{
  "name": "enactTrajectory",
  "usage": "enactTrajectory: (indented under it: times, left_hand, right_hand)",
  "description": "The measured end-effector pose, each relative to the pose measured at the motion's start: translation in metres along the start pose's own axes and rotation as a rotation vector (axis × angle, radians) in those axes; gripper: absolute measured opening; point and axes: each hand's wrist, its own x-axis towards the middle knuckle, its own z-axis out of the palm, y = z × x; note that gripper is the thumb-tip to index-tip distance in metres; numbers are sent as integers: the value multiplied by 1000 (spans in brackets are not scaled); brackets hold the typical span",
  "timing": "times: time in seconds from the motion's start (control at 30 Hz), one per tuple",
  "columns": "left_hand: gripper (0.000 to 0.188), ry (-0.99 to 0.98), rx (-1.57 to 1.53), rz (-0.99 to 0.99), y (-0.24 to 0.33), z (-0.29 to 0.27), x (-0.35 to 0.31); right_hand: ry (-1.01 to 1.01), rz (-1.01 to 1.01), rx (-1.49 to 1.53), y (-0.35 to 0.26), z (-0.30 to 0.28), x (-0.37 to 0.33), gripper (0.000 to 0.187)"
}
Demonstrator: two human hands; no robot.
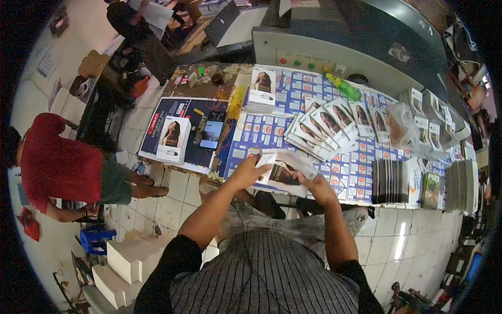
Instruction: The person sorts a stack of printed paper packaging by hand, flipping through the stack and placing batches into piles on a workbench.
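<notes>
My left hand (247, 171) grips the left end of some white printed booklets (282, 172) above the table's near edge. At their right end, the fingers of my right hand (318, 188) are closed on the same booklets. A pale, blurred layer lies along their upper side; whether it is paper or clear plastic I cannot make out. Just beyond my hands, a fan of similar booklets (327, 125) is spread on the table, each with a picture of long dark hair. A neat stack of them (262, 89) stands at the back, another stack (173, 138) to the left.
A phone (211, 131) lies on a dark printed sheet at left. On the right are a clear plastic bag (402, 125), a row of dark-edged booklets (390, 181) and wrapped bundles (431, 115). A green bottle (345, 89) lies behind. A person in red (68, 159) stands left.
</notes>
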Motion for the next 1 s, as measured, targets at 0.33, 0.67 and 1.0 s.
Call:
enactTrajectory:
  times: [0.33,0.67,1.0]
  left_hand:
    - [100,262,91,314,-73,34,3]
    - [92,105,-202,128,-90,38,26]
    - [96,122,286,126,47,-17,59]
  right_hand:
    - [71,-242,319,71,8,33,80]
    - [330,-419,-200,83,2,53,83]
    - [251,-507,-355,84,-23,66,61]
